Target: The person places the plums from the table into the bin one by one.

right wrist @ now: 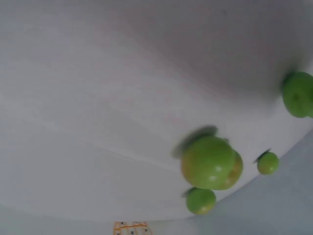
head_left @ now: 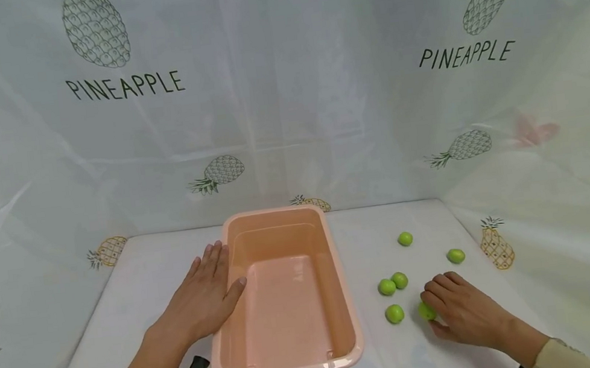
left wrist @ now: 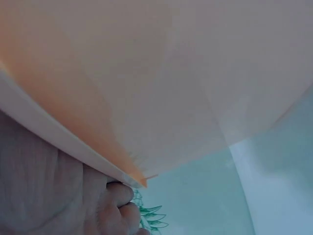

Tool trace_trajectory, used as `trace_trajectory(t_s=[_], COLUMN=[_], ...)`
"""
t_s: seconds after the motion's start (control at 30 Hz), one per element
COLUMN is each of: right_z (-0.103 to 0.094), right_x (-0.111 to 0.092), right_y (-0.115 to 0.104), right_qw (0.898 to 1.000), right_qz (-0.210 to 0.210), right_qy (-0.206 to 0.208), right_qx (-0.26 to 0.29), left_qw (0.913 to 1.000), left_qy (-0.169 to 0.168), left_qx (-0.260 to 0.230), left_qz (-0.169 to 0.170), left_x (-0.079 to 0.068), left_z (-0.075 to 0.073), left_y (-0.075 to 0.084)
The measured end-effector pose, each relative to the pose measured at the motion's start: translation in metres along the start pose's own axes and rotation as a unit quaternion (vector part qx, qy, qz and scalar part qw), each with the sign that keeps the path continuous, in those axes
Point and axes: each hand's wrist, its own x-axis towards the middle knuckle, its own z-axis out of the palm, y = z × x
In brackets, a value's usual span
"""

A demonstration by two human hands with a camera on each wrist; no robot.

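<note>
The fingers of our right hand [head_left: 465, 313] curl over one green fruit [head_left: 426, 311], thumb on its near side, so we seem to have it in a narrow pinch. The fingertips do not show in the right wrist view, so we cannot tell how firm the hold is. To grip well, we should set thumb and fingertips low on opposite sides, since a smooth round thing may slip or roll, and lift straight up to spare its neighbours.

Just left of it on the white table [head_left: 366, 230] sits a second fruit [head_left: 395, 313]; a close-set pair [head_left: 387, 286] lies a little farther off, a single fruit [head_left: 406, 239] beyond, and another fruit [head_left: 455, 255] to the right.

Our left hand [head_left: 202, 304] lies along the left rim of the pink tub [head_left: 283, 319], fingers straight, thumb over the edge. Light pressure suits it; a hard push could slide the tub.
</note>
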Motion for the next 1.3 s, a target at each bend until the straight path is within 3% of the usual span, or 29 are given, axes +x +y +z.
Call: trace_trajectory(t_s=[0.43,0.77,0.93,1.07,1.3], right_z=[-0.013,-0.047,-0.067,-0.071,-0.059], right_x=[0.085,0.179,0.230,0.264,0.293], right_y=[0.032,0.045,0.027,0.002,-0.041], right_qw=[0.996,0.992,0.992,0.993,0.992], right_qz=[-0.024,-0.043,-0.049,-0.067,-0.103], right_qy=[0.068,0.110,0.114,0.100,0.065], right_qx=[-0.054,-0.051,-0.030,-0.011,-0.015], left_qw=[1.0000,0.9999,0.9999,0.9999,0.9997], left_qy=[-0.003,0.003,0.004,-0.003,-0.014], left_qx=[-0.004,0.002,0.006,0.000,0.010], left_qz=[-0.005,-0.011,-0.014,-0.015,-0.019], left_x=[-0.004,-0.006,-0.006,-0.007,-0.003], left_z=[-0.001,-0.001,-0.001,-0.004,-0.005], left_y=[0.004,0.007,0.009,0.012,0.015])
